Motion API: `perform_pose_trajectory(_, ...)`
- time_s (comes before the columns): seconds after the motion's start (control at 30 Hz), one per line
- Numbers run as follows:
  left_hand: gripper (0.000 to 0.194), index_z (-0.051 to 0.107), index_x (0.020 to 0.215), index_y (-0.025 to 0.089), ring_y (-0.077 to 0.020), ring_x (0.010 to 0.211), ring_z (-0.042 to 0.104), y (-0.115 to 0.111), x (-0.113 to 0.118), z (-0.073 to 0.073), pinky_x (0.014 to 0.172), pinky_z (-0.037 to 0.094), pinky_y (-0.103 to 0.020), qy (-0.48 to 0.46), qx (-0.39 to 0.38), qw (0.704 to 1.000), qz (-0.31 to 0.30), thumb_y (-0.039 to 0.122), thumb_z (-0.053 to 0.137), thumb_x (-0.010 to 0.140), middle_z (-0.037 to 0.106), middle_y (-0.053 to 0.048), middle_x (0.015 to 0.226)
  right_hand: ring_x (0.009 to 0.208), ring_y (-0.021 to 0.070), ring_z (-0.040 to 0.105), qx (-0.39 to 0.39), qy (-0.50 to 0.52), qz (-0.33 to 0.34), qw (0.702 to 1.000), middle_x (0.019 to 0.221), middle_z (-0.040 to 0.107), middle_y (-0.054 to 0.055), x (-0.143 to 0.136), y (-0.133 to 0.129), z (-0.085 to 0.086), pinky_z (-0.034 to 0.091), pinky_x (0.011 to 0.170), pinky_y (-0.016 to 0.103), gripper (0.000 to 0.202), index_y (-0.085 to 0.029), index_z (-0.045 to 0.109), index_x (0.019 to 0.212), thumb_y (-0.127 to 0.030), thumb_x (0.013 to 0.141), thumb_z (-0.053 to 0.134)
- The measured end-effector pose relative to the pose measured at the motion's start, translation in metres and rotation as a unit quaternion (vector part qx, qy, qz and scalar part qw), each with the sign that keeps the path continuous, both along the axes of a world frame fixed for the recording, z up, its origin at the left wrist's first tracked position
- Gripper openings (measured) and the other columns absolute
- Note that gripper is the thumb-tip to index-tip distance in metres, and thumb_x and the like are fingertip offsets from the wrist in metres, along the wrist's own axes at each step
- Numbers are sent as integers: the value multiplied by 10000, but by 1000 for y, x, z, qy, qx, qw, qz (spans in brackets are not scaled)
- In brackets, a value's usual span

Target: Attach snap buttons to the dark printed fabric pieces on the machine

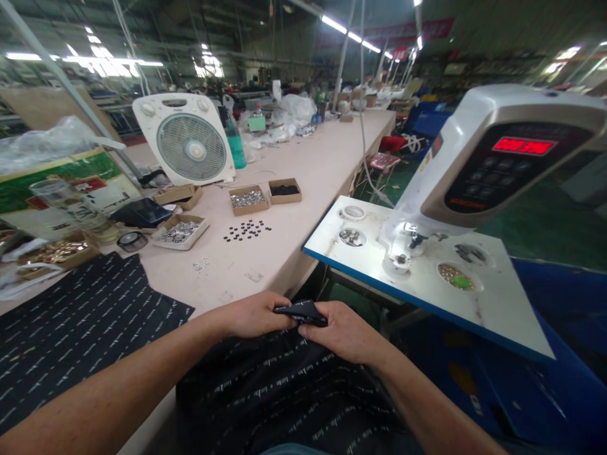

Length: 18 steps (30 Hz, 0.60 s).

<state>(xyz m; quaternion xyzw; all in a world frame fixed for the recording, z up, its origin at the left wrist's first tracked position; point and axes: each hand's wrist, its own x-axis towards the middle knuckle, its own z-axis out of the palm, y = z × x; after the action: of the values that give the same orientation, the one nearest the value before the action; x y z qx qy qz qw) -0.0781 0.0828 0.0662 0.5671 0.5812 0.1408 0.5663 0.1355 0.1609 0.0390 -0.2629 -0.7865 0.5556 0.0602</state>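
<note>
Black fabric (294, 392) with rows of small white lettering hangs over my lap, its upper edge bunched between both hands. My left hand (256, 314) pinches the folded edge from the left, thumb below and fingers behind. From the right, my right hand (344, 330) is closed on the same fold, close to the left thumb. To the right of my hands stands a snap-press machine (474, 151) with a lit red display, its head over a white worktop (398, 287). On the table at left lies another piece of the printed black fabric (90, 328).
Small black round parts (246, 230) lie scattered on the pale table (313, 183). Behind them are cardboard trays of silver parts (249, 201) and black parts (284, 191). A box fan (190, 142) stands further back. The worktop's blue edge (427, 309) juts out near my right arm.
</note>
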Motion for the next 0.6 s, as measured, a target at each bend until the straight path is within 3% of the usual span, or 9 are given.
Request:
perform_pose_trajectory(0.17, 174, 672, 816, 156, -111, 586, 423, 1, -12, -6, 558, 321, -239, -15, -38, 999, 5, 311, 615, 763, 520, 36, 654, 765, 165, 592, -57, 6, -4, 998, 830, 682, -15, -8, 5, -1, 435, 687, 241, 173, -174, 732, 945, -227, 790, 675)
perform_pose_trajectory(0.43, 249, 724, 876, 151, -133, 638, 533, -2, -23, -25, 640, 414, -249, -163, -107, 975, 108, 307, 688, 686, 645, -1, 731, 709, 151, 571, -96, -25, 1, 995, 774, 663, -25, -27, 13, 2, 420, 669, 244, 127, -161, 716, 869, -218, 770, 662)
perform_pose_trajectory(0.6, 206, 696, 844, 143, -114, 613, 487, -4, -29, -35, 589, 370, -226, -164, -97, 973, 129, 285, 693, 695, 595, 15, 699, 711, 153, 570, -86, -52, 7, 995, 773, 661, -25, -37, 21, 2, 414, 650, 240, 158, -162, 727, 900, -214, 766, 663)
